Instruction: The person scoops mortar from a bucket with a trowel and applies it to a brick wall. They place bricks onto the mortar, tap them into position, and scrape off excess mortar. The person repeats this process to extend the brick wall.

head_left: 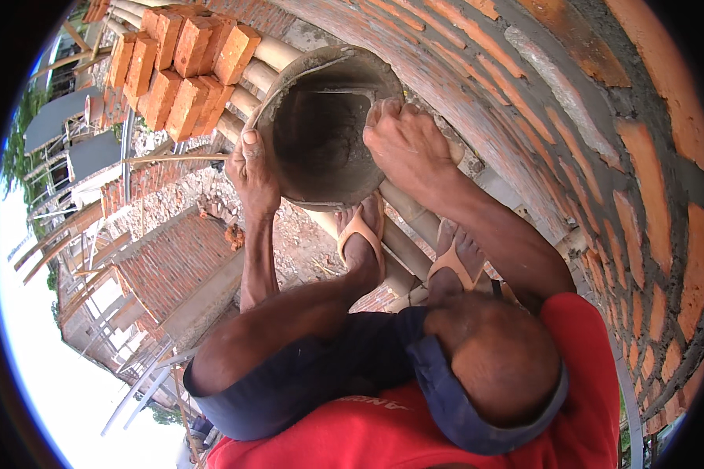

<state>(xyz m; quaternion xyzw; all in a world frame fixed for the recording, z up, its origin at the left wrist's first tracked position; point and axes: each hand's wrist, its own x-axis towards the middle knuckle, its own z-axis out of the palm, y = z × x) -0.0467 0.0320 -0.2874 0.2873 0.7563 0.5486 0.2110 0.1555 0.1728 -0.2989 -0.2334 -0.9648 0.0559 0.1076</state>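
Observation:
A round, mortar-smeared bucket (285, 184) stands tilted toward me on bamboo poles, with wet grey mortar (332, 144) inside. My left hand (256, 168) grips its left rim, the thumb lying along the edge. Over the right rim, my right hand (411, 144) is closed in a fist, its knuckles toward the bucket's inside. Beside those fingers, a flat shape with a thin pale edge (344, 94) shows in the bucket. Whatever the right hand holds is hidden by its fingers.
Orange bricks (184, 66) are stacked on the poles at the far left. A brick wall (602, 156) with grey joints rises along my right. My sandalled feet (361, 234) rest on bamboo poles (403, 262). Rubble and a lower brick wall (172, 262) lie below at left.

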